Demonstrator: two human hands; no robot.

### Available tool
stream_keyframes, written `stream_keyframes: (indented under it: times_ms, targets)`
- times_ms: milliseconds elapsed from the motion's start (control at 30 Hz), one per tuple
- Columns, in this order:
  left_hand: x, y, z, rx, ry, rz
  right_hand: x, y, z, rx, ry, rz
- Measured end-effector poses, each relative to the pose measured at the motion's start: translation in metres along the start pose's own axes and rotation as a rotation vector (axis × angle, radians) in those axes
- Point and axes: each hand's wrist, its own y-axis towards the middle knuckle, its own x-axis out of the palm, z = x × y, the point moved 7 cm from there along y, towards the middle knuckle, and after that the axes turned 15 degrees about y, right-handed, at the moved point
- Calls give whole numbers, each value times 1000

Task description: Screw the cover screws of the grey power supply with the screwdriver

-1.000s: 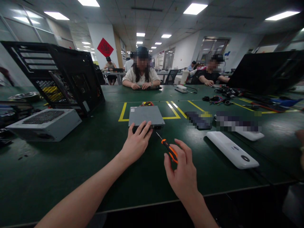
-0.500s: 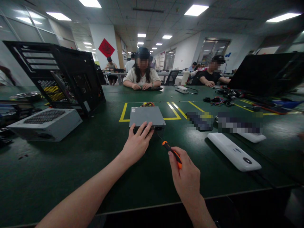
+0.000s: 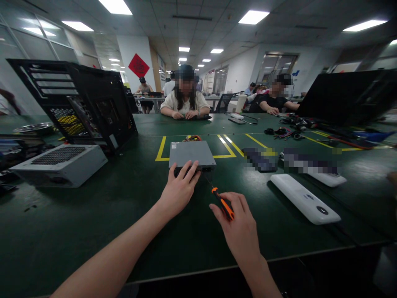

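A grey metal computer power supply unit [image 3: 191, 152] lies on the green table, with a bundle of coloured wires [image 3: 194, 138] at its far side. My left hand [image 3: 179, 188] grips its near edge, the fingers over the front face and top. My right hand [image 3: 237, 221] holds a screwdriver [image 3: 221, 202] with an orange and black handle. Its thin shaft points up and left towards the unit's near face, beside the power socket. The tip is too small to tell whether it sits on a screw. My right thumb stands a little off the handle.
To the left are a black computer case [image 3: 89, 99] and a second power supply unit [image 3: 62, 163]. A white oblong device [image 3: 304, 198] and a dark phone-like slab [image 3: 259, 159] lie to the right. Cables [image 3: 282, 132] and a large dark panel [image 3: 347, 99] are farther back. A person [image 3: 185, 97] sits opposite.
My right thumb has come away from the screwdriver handle, and the handle has turned and tilted slightly. My left hand and the power supply unit have stayed in place.
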Motion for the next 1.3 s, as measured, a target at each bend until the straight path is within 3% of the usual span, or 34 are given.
stream_keyframes:
  times_ms: [267,533,733,833,1033,1300]
  targets:
    - [1,0,0,0,-4,-9,-2,-3,-12,-139,-91,94]
    - [0,1,0,-8,-4,-6,0,1,-8,-78,-35,50]
    - [0,0,0,-10,-12,-4,-5,0,-20,-232,-19,107]
    - [0,0,0,-10,-13,-8,-9,0,-15,-183,-38,135]
    - [0,0,0,-6,-15,-10,-7,3,-8,-81,53,63]
    - [1,0,0,5,-11,-13,1,1,-27,-334,-42,40]
